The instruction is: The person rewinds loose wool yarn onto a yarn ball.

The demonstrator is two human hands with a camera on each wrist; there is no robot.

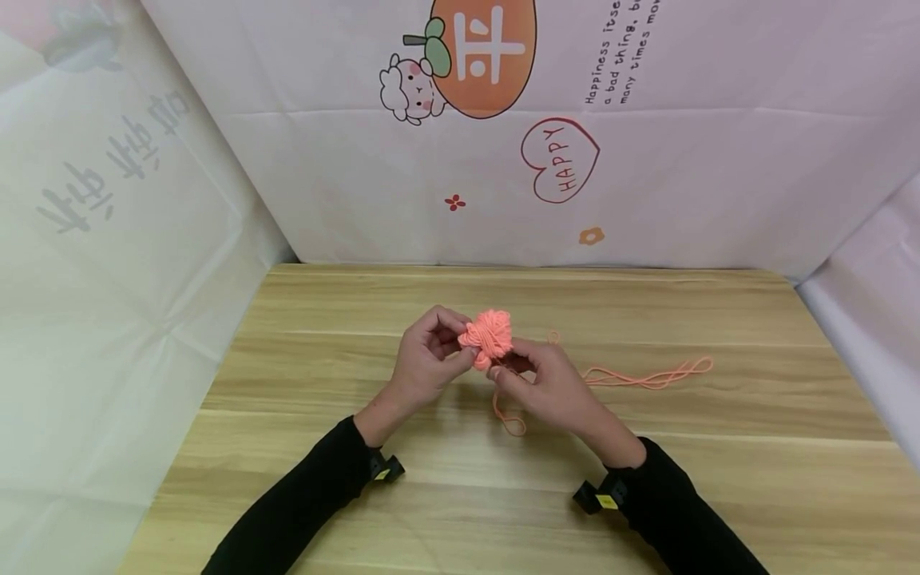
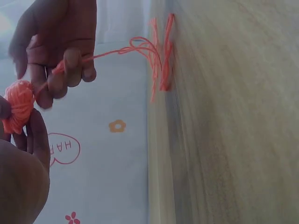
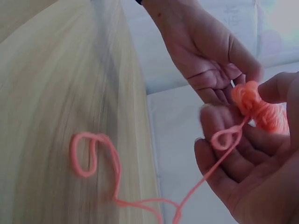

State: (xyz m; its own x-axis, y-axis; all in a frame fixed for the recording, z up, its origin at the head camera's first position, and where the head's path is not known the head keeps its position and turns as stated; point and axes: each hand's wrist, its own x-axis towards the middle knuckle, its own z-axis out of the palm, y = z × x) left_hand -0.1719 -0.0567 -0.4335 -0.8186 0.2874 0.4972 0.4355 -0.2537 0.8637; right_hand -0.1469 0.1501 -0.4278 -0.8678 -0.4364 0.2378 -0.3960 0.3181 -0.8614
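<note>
A small bundle of coral-pink yarn, wound tightly round its middle, is held above the wooden table. My left hand pinches its left side between thumb and fingers. At its lower right, my right hand pinches the yarn strand close to the bundle. In the left wrist view, that strand runs across the curled fingers of the right hand. The right wrist view shows a little loop in the strand below the bundle, over the right fingers. Part of the bundle is hidden behind the right thumb there.
Loose yarn tails trail past the right hand onto the wooden table, and a short loop dangles below the hands. A white printed cloth hangs behind the table's back edge, with more white cloth at both sides.
</note>
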